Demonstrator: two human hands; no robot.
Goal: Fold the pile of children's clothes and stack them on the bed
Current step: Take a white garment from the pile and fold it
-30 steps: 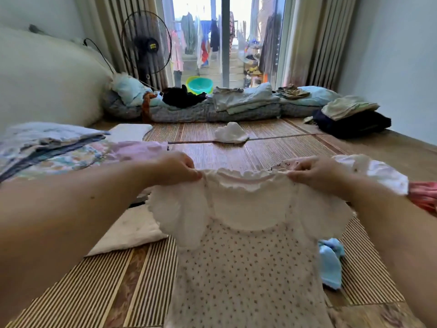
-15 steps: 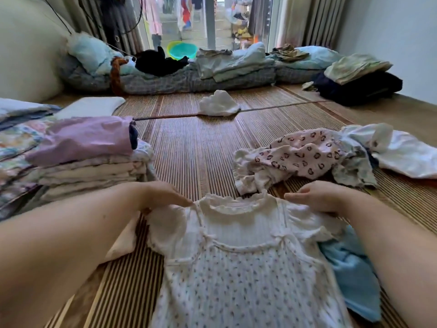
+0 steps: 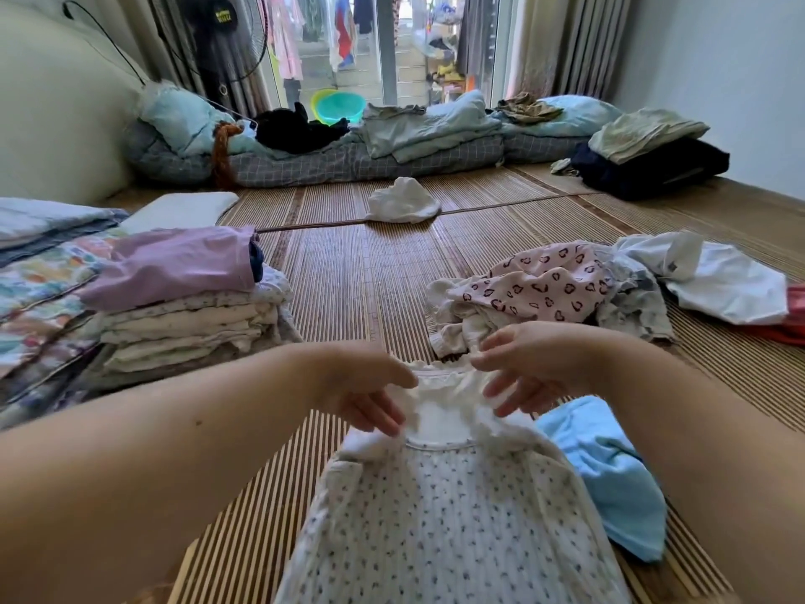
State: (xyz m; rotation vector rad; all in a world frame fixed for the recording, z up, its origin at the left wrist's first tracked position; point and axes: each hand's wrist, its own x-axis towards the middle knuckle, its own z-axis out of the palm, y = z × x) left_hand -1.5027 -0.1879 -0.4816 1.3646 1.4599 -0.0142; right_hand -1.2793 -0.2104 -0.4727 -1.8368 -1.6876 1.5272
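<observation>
Dotted dress [image 3: 448, 516] flat on mat [image 3: 348, 276]; L hand [image 3: 370, 392] & R hand [image 3: 533, 368], fingers loose, gripping nothing, press collar [image 3: 440, 385] to square it pre-fold.

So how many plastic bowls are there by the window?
2: a teal bowl beyond the bedding, and a yellow bowl showing behind its left edge. Others may be hidden.

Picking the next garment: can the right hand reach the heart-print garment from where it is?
Probably yes. The heart-print garment lies uppermost on the loose heap just beyond the right hand, with nothing covering it or between them. That hand is at the collar of the dotted dress.
</observation>
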